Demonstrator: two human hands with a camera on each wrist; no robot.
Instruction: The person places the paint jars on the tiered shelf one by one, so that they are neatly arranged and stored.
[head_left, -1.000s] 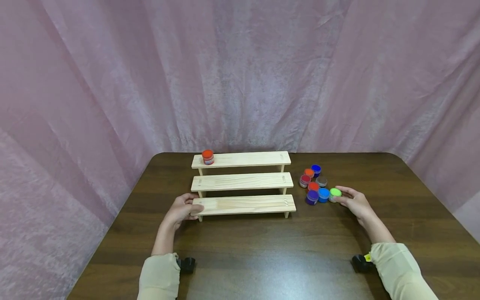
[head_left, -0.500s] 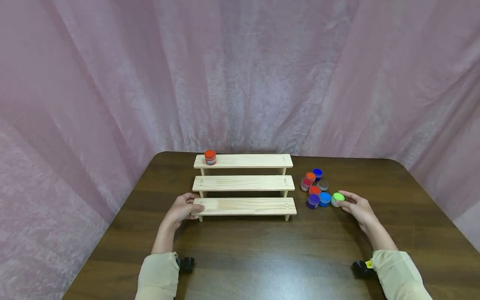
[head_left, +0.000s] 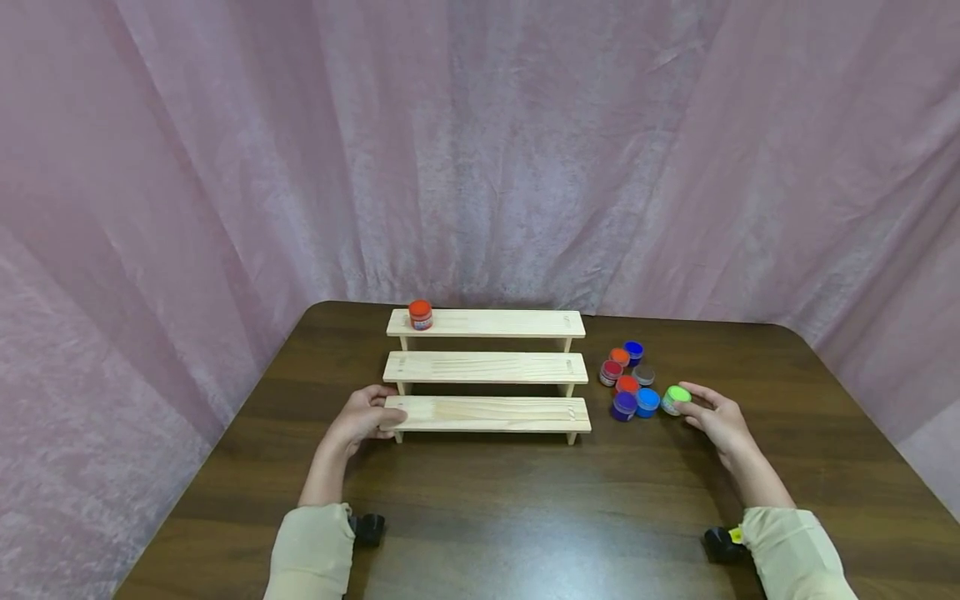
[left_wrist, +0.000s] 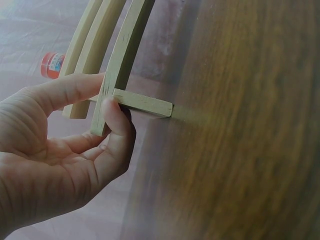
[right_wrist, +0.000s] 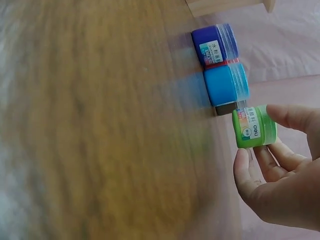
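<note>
A three-step wooden display rack [head_left: 486, 367] stands on the table. My left hand [head_left: 364, 421] grips the left end of its lowest step; in the left wrist view, thumb and fingers curl around the board [left_wrist: 116, 75] near a leg. An orange-red paint jar [head_left: 421, 315] sits at the left of the top step. At the right, my right hand [head_left: 718, 423] pinches a light green paint jar [head_left: 676, 400]. The right wrist view has this green jar [right_wrist: 254, 126] between thumb and fingers, slightly apart from the blue paint jar [right_wrist: 226, 84].
Several paint jars cluster right of the rack: purple [head_left: 624, 406], light blue [head_left: 647, 402], red [head_left: 627, 386], dark red [head_left: 611, 372], orange [head_left: 619, 357], dark blue [head_left: 633, 352] and a brownish-grey one [head_left: 643, 375]. A pink curtain [head_left: 480, 150] hangs behind the brown table [head_left: 480, 508].
The green jar has shifted slightly right, away from the light blue jar, with my right hand on it. My left hand keeps its hold on the rack. The head view has shifted a little.
</note>
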